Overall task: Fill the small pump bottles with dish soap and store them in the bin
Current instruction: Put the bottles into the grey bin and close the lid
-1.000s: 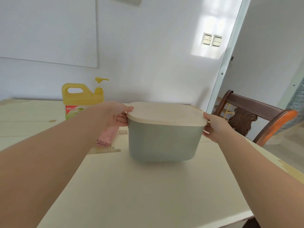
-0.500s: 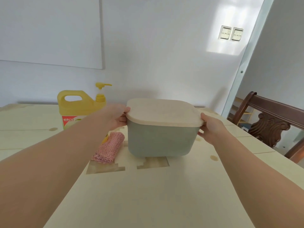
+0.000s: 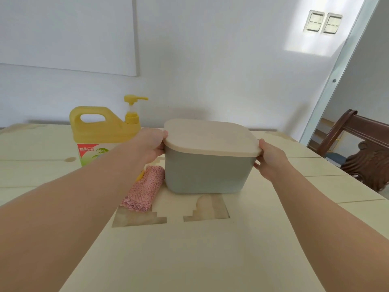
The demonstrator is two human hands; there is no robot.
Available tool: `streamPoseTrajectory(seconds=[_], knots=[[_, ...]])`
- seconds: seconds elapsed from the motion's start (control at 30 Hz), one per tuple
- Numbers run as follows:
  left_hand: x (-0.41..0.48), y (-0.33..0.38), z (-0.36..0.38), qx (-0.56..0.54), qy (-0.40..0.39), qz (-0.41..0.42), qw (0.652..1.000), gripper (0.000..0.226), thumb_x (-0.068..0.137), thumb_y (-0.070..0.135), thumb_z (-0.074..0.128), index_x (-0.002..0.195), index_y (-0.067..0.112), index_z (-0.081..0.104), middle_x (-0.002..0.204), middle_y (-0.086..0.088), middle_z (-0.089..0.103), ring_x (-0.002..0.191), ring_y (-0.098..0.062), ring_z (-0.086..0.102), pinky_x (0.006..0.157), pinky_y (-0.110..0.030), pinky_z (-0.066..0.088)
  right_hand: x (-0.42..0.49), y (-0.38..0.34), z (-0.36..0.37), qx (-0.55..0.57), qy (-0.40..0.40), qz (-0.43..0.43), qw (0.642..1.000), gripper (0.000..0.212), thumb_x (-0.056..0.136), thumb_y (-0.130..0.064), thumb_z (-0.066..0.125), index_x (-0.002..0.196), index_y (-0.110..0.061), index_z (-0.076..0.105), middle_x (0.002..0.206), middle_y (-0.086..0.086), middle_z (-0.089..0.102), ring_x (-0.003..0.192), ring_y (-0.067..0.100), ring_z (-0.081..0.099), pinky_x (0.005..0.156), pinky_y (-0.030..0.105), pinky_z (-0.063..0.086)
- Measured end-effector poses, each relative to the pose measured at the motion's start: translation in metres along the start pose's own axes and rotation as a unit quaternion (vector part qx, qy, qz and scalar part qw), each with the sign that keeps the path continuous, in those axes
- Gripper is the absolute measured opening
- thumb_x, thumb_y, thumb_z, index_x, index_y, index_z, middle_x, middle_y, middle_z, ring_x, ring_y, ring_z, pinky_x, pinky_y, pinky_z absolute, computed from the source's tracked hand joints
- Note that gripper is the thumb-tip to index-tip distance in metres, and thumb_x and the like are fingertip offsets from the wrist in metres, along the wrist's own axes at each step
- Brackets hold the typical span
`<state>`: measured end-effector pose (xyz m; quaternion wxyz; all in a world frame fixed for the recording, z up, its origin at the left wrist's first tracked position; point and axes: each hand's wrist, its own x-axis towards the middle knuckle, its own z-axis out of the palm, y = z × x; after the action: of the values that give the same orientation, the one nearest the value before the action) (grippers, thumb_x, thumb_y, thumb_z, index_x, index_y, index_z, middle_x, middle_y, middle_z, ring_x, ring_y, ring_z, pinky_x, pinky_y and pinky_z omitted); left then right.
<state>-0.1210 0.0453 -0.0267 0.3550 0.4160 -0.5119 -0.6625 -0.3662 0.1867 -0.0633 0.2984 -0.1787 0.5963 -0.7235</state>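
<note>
**Two hands clasp the lidded bin on the surface**

Two bare forearms reach forward from the bottom corners of the view and meet at a grey-green bin (image 3: 205, 172) that stands upright on the pale wooden surface (image 3: 189, 249). A beige lid (image 3: 210, 137) sits flat and closed on top of it. The left hand (image 3: 150, 144) presses against the bin's left side just under the lid's rim, thumb tip resting on the lid edge; its grip is closed on the bin. The right hand (image 3: 270, 160) cups the right side in the same way, thumb on the rim and fingers curled beneath it, so its grip is closed on the bin too.

Just beside the bin's lower left corner lies a pink knitted cloth (image 3: 145, 189), rolled or folded, touching or nearly touching the bin wall. A bit of something yellow peeks out at the cloth's left edge; what it is cannot be told. Behind the left hand stands a large yellow dish soap jug (image 3: 99, 131) with a handle, a pump head and a red-and-green label, upright and partly hidden by the forearm. A dark wooden chair (image 3: 366, 152) stands at the surface's right edge.
</note>
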Motion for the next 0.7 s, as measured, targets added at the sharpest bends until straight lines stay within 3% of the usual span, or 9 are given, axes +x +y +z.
streamPoseTrajectory(seconds=[0.23,0.33,0.43,0.5,0.6,0.7], knots=[[0.01,-0.005,-0.008,0.003,-0.007,-0.009,1.0,0.037,0.099,0.007,0.043,0.134,-0.005,0.04,0.132,-0.015,0.051,0.12,-0.029,0.051,0.1,-0.037,0.042,0.008,0.002,0.006,-0.025,-0.004,0.002,1.0,0.025,0.101,-0.032,0.046,0.102,-0.015,0.064,0.105,0.002,0.056,0.091,0.02,0.049,0.085,0.034,0.048],[0.008,-0.003,-0.013,0.06,-0.001,-0.012,0.998,0.038,0.098,0.011,0.047,0.133,-0.003,0.042,0.132,-0.013,0.052,0.118,-0.025,0.051,0.107,-0.037,0.037,-0.001,-0.001,0.015,-0.117,0.044,-0.012,0.992,0.026,0.1,-0.041,0.044,0.097,-0.019,0.058,0.104,-0.002,0.056,0.092,0.018,0.05,0.094,0.036,0.046],[0.004,-0.002,-0.018,0.1,0.009,-0.004,0.995,0.036,0.099,0.012,0.045,0.132,-0.001,0.043,0.13,-0.011,0.053,0.116,-0.022,0.052,0.106,-0.035,0.034,-0.016,0.003,0.027,-0.201,0.167,-0.112,0.959,0.028,0.095,-0.034,0.049,0.116,-0.016,0.054,0.116,0.0,0.054,0.109,0.022,0.051,0.096,0.037,0.042],[-0.003,-0.006,-0.025,0.125,0.016,-0.002,0.992,0.034,0.099,0.01,0.041,0.132,-0.001,0.043,0.129,-0.011,0.054,0.116,-0.022,0.054,0.099,-0.032,0.037,-0.035,0.01,0.037,-0.263,0.198,-0.215,0.92,0.024,0.09,-0.022,0.053,0.113,-0.015,0.057,0.118,0.001,0.054,0.113,0.02,0.05,0.097,0.035,0.041],[-0.012,-0.013,-0.039,0.164,0.03,-0.013,0.986,0.034,0.1,0.007,0.036,0.132,-0.001,0.045,0.133,-0.013,0.052,0.12,-0.022,0.052,0.09,-0.028,0.039,-0.072,0.027,0.058,-0.279,0.107,-0.289,0.91,0.015,0.086,-0.008,0.052,0.09,-0.021,0.059,0.097,-0.002,0.059,0.087,0.009,0.054,0.078,0.017,0.042],[-0.021,-0.021,-0.054,0.206,0.007,-0.034,0.978,0.037,0.101,0.002,0.028,0.135,0.0,0.043,0.134,-0.012,0.05,0.127,-0.022,0.046,0.079,-0.021,0.043,-0.109,0.05,0.088,-0.275,0.021,-0.334,0.901,0.021,0.082,-0.001,0.054,0.077,-0.021,0.058,0.078,-0.006,0.058,0.072,0.002,0.052,0.068,0.01,0.038]])
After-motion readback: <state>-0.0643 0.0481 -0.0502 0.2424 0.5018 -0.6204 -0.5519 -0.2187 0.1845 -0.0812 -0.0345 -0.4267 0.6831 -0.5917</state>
